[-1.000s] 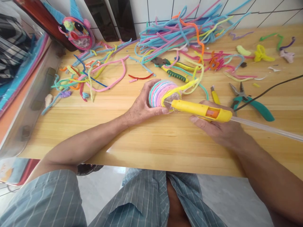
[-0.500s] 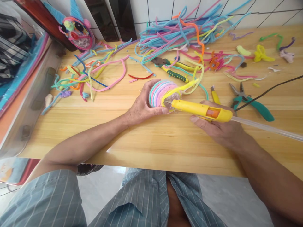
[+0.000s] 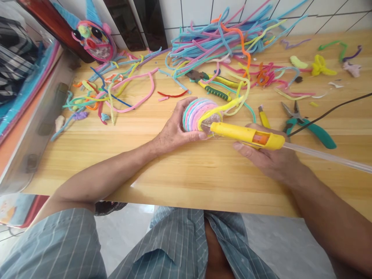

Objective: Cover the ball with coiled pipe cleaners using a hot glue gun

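Note:
My left hand (image 3: 180,126) is closed around a rounded piece wrapped in pastel pipe cleaners (image 3: 195,112), in bands of teal, blue, purple and pink. A yellow pipe cleaner (image 3: 222,107) runs along the rim of its greyish end, and its loose length trails off to the upper right. In my right hand (image 3: 269,157) is a yellow glue gun (image 3: 241,133), gripped by the handle. The metal nozzle meets the wrapped piece beside the yellow strand, close to my left thumb. From the gun's back end sticks a long clear glue stick (image 3: 328,155).
Behind my hands lie a big heap of pipe cleaners (image 3: 200,42) and green-yellow pliers (image 3: 216,92). To the right are teal-handled pliers (image 3: 321,133), a yellow cutter (image 3: 264,117) and a black cord (image 3: 331,110). Pipe-cleaner scraps (image 3: 116,91), a horned figure (image 3: 97,42) and a clear bin (image 3: 35,128) occupy the left.

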Available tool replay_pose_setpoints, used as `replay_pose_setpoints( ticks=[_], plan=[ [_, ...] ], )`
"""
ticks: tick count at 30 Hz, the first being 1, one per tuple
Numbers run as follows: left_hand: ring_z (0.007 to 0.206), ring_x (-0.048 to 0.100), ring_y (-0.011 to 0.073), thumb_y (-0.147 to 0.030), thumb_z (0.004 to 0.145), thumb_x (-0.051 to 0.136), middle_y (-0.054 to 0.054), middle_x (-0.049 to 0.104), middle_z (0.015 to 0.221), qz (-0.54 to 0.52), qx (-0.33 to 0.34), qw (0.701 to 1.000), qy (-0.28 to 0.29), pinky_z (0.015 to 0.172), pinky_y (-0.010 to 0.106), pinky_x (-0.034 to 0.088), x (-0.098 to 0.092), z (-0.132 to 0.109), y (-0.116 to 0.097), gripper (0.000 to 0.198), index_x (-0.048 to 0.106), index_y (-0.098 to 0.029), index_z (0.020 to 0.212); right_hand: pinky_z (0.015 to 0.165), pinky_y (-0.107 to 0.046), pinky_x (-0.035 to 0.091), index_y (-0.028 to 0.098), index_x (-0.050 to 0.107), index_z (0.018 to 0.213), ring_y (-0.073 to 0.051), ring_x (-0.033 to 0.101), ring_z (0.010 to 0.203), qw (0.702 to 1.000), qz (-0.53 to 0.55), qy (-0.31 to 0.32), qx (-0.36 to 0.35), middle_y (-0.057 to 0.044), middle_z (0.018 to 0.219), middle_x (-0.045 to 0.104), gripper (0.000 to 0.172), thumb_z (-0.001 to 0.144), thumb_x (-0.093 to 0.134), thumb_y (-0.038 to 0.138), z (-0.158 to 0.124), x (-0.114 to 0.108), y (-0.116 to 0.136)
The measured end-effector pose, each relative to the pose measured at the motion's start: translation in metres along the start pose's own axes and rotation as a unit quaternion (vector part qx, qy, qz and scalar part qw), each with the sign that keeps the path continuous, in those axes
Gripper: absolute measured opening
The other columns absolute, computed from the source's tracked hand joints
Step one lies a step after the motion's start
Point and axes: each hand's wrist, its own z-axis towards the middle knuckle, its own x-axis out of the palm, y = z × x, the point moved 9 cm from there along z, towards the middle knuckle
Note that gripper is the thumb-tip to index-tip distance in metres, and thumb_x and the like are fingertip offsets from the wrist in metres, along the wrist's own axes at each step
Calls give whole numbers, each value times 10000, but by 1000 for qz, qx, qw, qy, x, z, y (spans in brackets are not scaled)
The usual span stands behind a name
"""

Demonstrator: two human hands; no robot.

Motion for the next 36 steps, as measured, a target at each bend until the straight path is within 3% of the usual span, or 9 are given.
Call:
replay_pose_setpoints(
  ticks=[15,26,31,34,36],
  plan=[
    [1604,568,436,-892,728,916,158,503,1755,-6,-32,999,-5,1346,645,499,2,1,-2,1218,379,-363,1685,634,-374,465,292,534,863,-206,626,687,1000,-16,-7,20,26,771,602,263,1076,682,331,2,-1,-3],
    [1611,563,444,-887,751,903,166,497,1759,-5,-18,1000,-9,1347,654,491,1,1,-1,1202,375,-353,1690,603,-331,427,277,545,884,-161,591,657,1000,2,-13,13,50,773,581,252,1075,708,294,1,0,-2],
    [1605,564,453,-903,726,908,149,515,1740,-1,-27,1000,-16,1352,674,487,1,2,1,1198,401,-369,1670,650,-379,502,293,615,874,-212,631,696,997,23,-40,68,21,802,637,227,1052,723,384,-4,-4,-16],
    [1600,568,448,-912,722,903,134,531,1727,2,-27,1000,-14,1358,670,483,2,3,0,1188,410,-378,1662,753,-414,579,301,715,946,-239,692,800,990,69,-67,107,-3,886,723,149,1005,783,420,-7,-6,-25],
    [1585,582,440,-905,724,908,132,540,1716,-1,-22,1000,-16,1347,660,499,2,4,-1,1175,420,-375,1652,782,-414,599,288,729,926,-226,695,801,978,125,-88,140,-3,860,732,221,993,810,483,-6,-7,-29]
  ],
)
